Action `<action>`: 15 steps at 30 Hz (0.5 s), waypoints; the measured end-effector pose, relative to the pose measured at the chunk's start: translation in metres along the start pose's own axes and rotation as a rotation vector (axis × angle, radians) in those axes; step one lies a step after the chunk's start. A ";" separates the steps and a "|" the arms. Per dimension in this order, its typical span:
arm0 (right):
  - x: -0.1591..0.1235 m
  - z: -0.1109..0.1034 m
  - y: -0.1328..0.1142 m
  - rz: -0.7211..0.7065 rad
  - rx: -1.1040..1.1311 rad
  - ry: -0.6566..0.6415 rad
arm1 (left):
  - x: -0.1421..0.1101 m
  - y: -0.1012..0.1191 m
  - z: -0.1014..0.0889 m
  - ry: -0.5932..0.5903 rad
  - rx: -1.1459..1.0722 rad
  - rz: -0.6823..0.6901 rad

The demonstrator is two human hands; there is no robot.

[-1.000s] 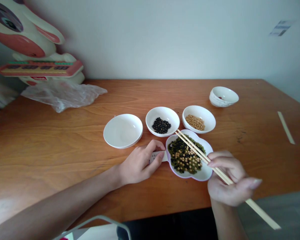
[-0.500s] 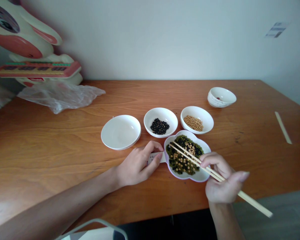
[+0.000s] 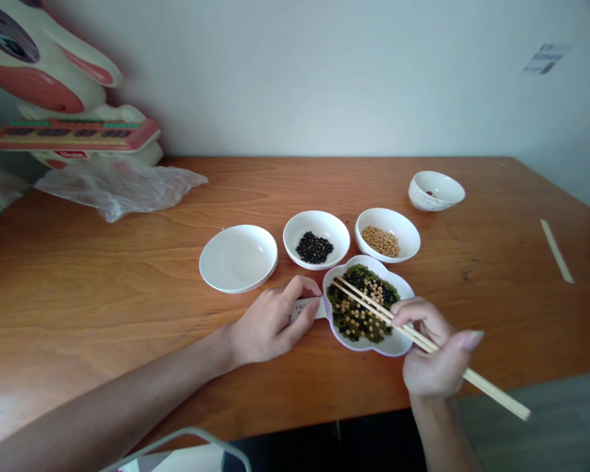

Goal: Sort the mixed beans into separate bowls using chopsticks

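Observation:
My left hand grips the short handle of a flower-shaped dish with a lilac rim. Mixed beans in green, black and tan cover the dish's floor. In my right hand is a pair of wooden chopsticks, held slantwise, their tips among the beans at the dish's upper left. I cannot make out a bean between the tips. Just behind the dish stand a white bowl of black beans and a white bowl of tan soybeans. Left of them is an empty white bowl.
A textured white bowl with something small and red inside stands at the back right. A pale strip lies near the right edge. Back left, a crumpled plastic bag lies before a toy keyboard figure. A cable loops at the front.
The rear ends of the chopsticks and my right thumb have shifted slightly left and up. The tips stay at nearly the same spot, and my left hand keeps its hold.

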State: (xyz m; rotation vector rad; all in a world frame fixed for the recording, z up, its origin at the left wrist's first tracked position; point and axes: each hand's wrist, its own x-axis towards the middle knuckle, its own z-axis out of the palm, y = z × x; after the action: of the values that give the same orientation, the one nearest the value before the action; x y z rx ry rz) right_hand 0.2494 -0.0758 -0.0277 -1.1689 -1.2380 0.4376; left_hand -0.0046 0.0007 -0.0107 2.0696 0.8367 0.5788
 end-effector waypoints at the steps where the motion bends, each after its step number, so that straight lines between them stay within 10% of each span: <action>1: 0.000 0.000 0.000 0.005 0.000 -0.009 | 0.000 0.000 0.000 0.001 0.002 0.002; 15: -0.001 -0.001 -0.001 0.026 -0.025 -0.031 | -0.001 0.000 0.001 0.015 0.014 0.008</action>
State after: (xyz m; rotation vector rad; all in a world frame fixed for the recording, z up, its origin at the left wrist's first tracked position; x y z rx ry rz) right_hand 0.2491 -0.0778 -0.0272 -1.2040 -1.2598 0.4625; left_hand -0.0046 0.0001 -0.0114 2.0841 0.8443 0.5954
